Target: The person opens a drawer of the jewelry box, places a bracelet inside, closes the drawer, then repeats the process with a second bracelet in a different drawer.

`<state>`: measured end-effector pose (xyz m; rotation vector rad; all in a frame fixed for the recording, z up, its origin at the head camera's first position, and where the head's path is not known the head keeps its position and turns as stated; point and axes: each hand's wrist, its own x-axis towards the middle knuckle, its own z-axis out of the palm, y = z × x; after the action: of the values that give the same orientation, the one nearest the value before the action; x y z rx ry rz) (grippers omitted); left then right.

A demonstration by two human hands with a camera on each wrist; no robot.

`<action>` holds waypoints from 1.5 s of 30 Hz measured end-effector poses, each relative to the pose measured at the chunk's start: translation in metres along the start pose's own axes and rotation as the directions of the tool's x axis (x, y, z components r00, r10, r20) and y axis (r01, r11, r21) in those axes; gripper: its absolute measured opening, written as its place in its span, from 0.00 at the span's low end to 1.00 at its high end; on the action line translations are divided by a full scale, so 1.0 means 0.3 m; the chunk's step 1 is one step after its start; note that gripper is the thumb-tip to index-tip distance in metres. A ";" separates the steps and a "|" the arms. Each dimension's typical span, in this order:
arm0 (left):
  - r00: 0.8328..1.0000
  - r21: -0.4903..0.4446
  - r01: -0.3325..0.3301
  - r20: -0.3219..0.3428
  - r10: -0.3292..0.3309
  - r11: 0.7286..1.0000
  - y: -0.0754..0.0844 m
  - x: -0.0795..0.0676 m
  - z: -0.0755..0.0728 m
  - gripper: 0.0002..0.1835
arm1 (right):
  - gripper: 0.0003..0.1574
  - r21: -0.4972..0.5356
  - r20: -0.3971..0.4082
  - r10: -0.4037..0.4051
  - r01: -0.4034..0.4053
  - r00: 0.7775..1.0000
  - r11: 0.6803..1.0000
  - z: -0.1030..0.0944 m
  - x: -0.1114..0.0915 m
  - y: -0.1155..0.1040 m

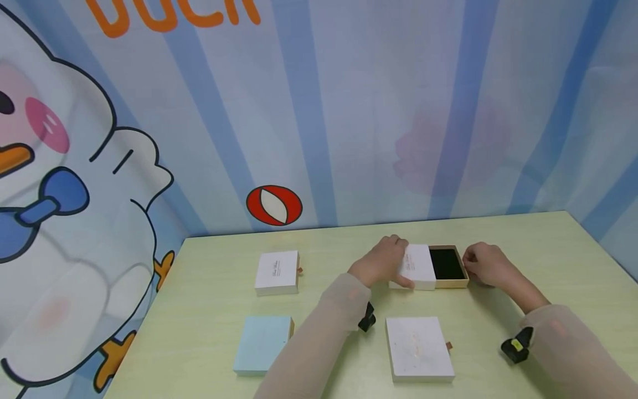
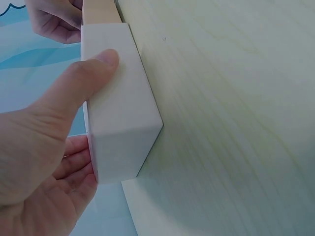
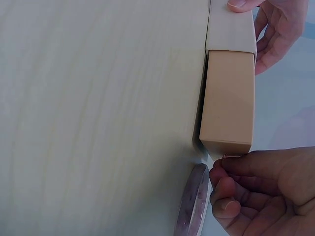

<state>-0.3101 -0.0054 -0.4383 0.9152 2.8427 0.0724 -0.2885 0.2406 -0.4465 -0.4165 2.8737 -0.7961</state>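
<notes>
A white box sleeve (image 1: 422,267) lies at the back right of the table, its tan drawer (image 3: 229,98) slid partway out to the right. Dark green or black lining (image 1: 446,264) shows inside the drawer. My left hand (image 1: 381,260) grips the sleeve, thumb on the near side and fingers on the far side, as the left wrist view shows. At the drawer's outer end, my right hand (image 3: 266,189) pinches a small tab, mostly hidden by the fingertips. Just below that hand in the right wrist view is a purplish translucent ring, like a bangle (image 3: 193,201).
A small white box (image 1: 277,272) with a brown tab stands at the back left. Nearer me are a light blue box (image 1: 262,344), partly behind my left sleeve, and a larger white box (image 1: 420,349) with a tab. A printed curtain (image 1: 369,111) hangs behind the table.
</notes>
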 end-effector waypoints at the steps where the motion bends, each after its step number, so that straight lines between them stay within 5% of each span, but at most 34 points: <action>1: 1.000 -0.001 0.000 0.000 0.000 1.000 0.000 -0.001 0.000 0.52 | 0.09 0.002 -0.001 -0.001 0.001 1.000 1.000 0.000 -0.001 0.000; 37: 0.999 0.015 -0.032 -0.021 0.033 0.999 -0.003 -0.005 -0.001 0.50 | 0.10 0.031 -0.080 0.004 -0.002 0.997 1.000 -0.029 -0.028 0.059; 45: 0.999 0.008 -0.028 -0.015 0.028 1.000 -0.001 -0.004 -0.001 0.51 | 0.17 0.024 -0.075 -0.011 0.012 0.997 1.000 -0.061 -0.045 0.078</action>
<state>-0.3093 -0.0063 -0.4379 0.9604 2.8463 0.0725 -0.2845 0.2728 -0.4425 -0.4093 2.9297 -0.8657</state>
